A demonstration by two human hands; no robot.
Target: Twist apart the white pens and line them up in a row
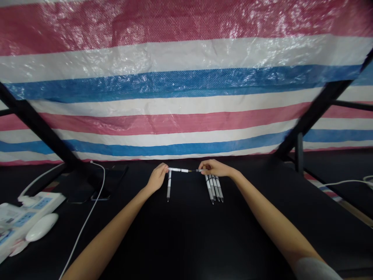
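White pen (178, 170) spans level between my hands, one end pinched in my left hand (157, 177), the tip end pinched in my right hand (215, 168). Another pen (168, 186) lies just below my left hand; a row of pens (214, 188) lies below my right, on a black table (186, 237).

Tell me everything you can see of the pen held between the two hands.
The pen lies roughly level over a black tabletop, spanning the gap between the hands. Its barrel looks like white plastic, narrowing to a thin dark section and then a grey end. The left hand pinches the white end; the right hand holds the grey end. Any markings are too small to read.
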